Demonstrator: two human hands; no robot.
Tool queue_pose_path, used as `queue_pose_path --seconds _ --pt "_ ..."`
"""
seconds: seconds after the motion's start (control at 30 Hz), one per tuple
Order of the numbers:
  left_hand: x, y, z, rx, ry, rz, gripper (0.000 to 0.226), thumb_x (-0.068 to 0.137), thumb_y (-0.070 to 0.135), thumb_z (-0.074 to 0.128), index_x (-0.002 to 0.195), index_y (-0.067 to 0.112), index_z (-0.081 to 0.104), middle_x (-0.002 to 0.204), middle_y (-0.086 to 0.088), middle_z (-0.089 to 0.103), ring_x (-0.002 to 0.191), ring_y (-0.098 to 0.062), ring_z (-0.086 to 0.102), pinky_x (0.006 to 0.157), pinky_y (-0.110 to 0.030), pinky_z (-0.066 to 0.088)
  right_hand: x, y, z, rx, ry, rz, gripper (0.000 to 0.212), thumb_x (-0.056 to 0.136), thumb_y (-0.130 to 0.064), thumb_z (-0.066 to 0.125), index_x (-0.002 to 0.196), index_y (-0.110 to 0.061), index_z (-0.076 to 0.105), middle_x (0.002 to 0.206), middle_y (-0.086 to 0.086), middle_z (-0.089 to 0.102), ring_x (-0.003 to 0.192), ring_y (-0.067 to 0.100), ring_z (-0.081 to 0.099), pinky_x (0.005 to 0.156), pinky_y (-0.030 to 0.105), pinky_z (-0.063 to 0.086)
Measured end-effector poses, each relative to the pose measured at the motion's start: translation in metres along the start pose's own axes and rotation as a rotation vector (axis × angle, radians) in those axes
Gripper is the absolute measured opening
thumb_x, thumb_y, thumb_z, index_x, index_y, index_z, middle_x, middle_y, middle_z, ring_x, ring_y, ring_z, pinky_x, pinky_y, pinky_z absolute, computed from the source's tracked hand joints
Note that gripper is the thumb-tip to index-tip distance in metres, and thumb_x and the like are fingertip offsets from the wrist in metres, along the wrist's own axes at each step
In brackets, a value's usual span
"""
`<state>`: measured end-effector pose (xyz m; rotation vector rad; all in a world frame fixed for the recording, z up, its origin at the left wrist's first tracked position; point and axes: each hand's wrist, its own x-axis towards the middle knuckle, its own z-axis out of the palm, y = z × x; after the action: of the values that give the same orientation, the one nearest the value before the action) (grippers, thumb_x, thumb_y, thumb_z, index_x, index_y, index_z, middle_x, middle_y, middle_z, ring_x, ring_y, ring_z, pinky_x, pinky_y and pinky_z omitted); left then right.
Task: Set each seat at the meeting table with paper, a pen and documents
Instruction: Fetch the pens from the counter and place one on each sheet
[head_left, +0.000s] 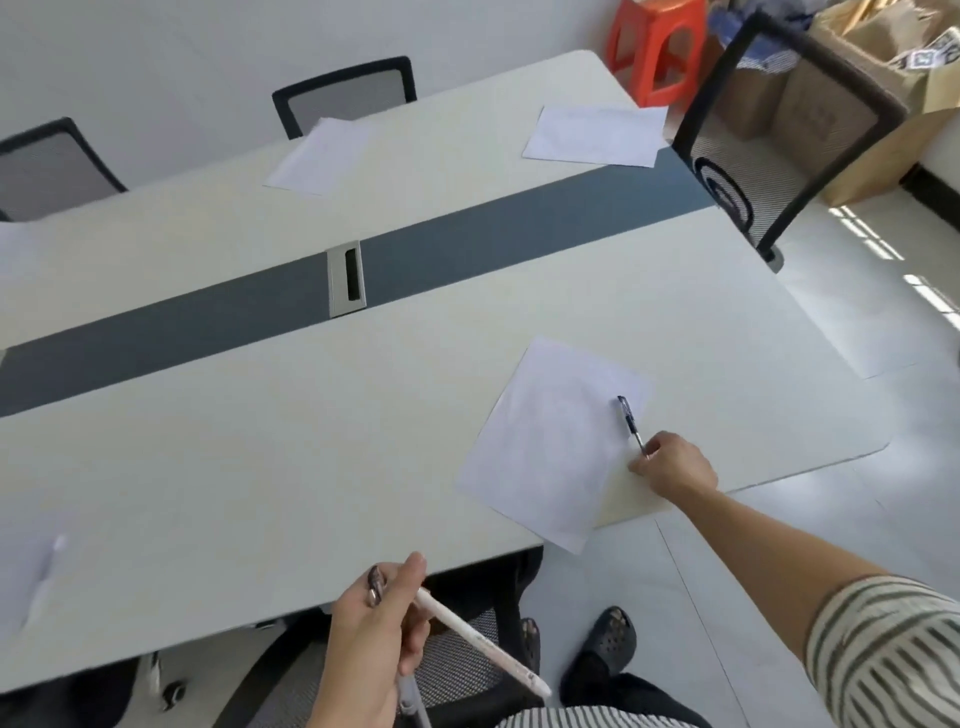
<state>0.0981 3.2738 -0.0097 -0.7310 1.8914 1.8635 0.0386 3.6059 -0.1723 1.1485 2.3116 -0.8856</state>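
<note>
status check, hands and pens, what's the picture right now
Right hand pinching dark pen, laying it on near sheet. Left hand gripping spare pens. Far sheets penless. Nothing blocking.

the table top (260, 467) looks like smooth matt cream laminate with a matt grey strip (519, 228) and a brushed metal cable slot (345, 280), and the sheet of paper (550, 441) on it is matt white. the pen (630, 422) my right hand (675, 465) pinches has a dark, shiny plastic barrel, and the white pen (483, 639) in my left hand (374, 639) looks matt plastic. my sleeve (883, 649) is striped cloth, the chair back (343, 101) black mesh, the stool (657, 47) glossy red plastic, the floor (857, 519) glossy tile.
</note>
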Motion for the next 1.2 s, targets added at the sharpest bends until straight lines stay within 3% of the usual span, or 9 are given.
queue_pose_path --seconds 0.13,0.23,0.3,0.4,0.63,0.73,0.83,1.0,1.2 --pt "0.006 0.003 0.001 0.020 -0.048 0.012 0.025 0.087 0.015 0.064 0.071 0.002 0.051 0.052 -0.016 0.057 0.031 -0.013 0.036 0.031 -0.012 0.021 0.000 0.001 -0.005 -0.007 0.000 -0.004 0.033 0.081 -0.035 0.068 0.111 -0.024 0.059 0.086 -0.001 0.070 0.091 0.022 0.063 0.072 0.029 0.043" --pt "0.013 0.013 0.007 0.049 -0.105 0.045 0.025 0.084 0.016 0.067 0.069 0.006 0.050 0.055 -0.017 0.059 0.033 -0.013 0.036 0.035 -0.013 0.020 -0.021 0.006 -0.013 0.035 0.049 -0.056 0.035 0.086 -0.038 0.064 0.117 -0.023 0.059 0.102 -0.003 0.069 0.098 0.022 0.062 0.080 0.032 0.047" --pt "0.017 0.019 0.015 0.079 -0.168 0.072 0.025 0.085 0.016 0.068 0.070 0.005 0.050 0.055 -0.016 0.060 0.034 -0.013 0.036 0.038 -0.016 0.019 -0.049 0.005 -0.024 0.200 0.056 -0.113 0.028 0.088 -0.039 0.063 0.110 -0.021 0.063 0.098 -0.003 0.068 0.088 0.019 0.063 0.073 0.031 0.048" --pt "0.023 0.025 0.033 0.135 -0.282 0.103 0.025 0.085 0.014 0.068 0.071 0.004 0.050 0.054 -0.015 0.060 0.034 -0.013 0.035 0.035 -0.016 0.020 -0.114 0.006 -0.041 0.503 -0.061 -0.215 0.017 0.091 -0.036 0.063 0.095 -0.020 0.068 0.090 0.002 0.071 0.075 0.014 0.065 0.059 0.028 0.046" --pt "0.017 0.021 0.122 0.333 -0.608 0.159 0.026 0.083 0.017 0.071 0.071 0.006 0.051 0.059 -0.017 0.065 0.038 -0.015 0.036 0.037 -0.020 0.029 -0.213 0.053 -0.065 0.599 -0.261 -0.335 0.018 0.093 -0.030 0.062 0.098 -0.014 0.070 0.079 0.005 0.070 0.069 0.007 0.062 0.058 0.021 0.044" --pt "0.005 0.011 0.169 0.393 -0.707 0.159 0.028 0.083 0.020 0.071 0.073 0.004 0.051 0.052 -0.010 0.062 0.038 -0.015 0.036 0.038 -0.021 0.029 -0.216 0.090 -0.077 0.629 -0.208 -0.302 0.017 0.091 -0.030 0.065 0.090 -0.014 0.069 0.060 -0.010 0.051 0.053 0.005 0.045 0.051 0.021 0.036" --pt "-0.007 -0.003 0.223 0.471 -0.790 0.126 0.028 0.091 0.026 0.062 0.082 0.000 0.058 0.057 -0.011 0.065 0.039 -0.015 0.038 0.037 -0.020 0.028 -0.204 0.134 -0.100 0.609 -0.129 -0.277 0.036 0.090 -0.040 0.064 0.078 -0.006 0.062 0.055 -0.011 0.032 0.052 0.008 0.029 0.049 0.023 0.022" --pt "-0.031 -0.031 0.331 0.478 -0.823 0.072 0.031 0.098 0.027 0.047 0.092 0.000 0.062 0.061 -0.015 0.064 0.038 -0.015 0.039 0.035 -0.019 0.023 -0.170 0.228 -0.165 0.692 0.003 -0.203 0.029 0.091 -0.040 0.063 0.081 -0.014 0.072 0.055 -0.007 0.033 0.055 0.015 0.030 0.053 0.032 0.022" --pt "-0.068 -0.055 0.450 0.427 -0.800 -0.008 0.029 0.098 0.026 0.049 0.095 -0.001 0.059 0.060 -0.014 0.061 0.037 -0.014 0.041 0.033 -0.019 0.027 -0.136 0.331 -0.254 0.887 0.212 0.011 0.031 0.095 -0.028 0.056 0.073 -0.015 0.075 0.043 -0.004 0.031 0.042 0.011 0.027 0.044 0.021 0.023"
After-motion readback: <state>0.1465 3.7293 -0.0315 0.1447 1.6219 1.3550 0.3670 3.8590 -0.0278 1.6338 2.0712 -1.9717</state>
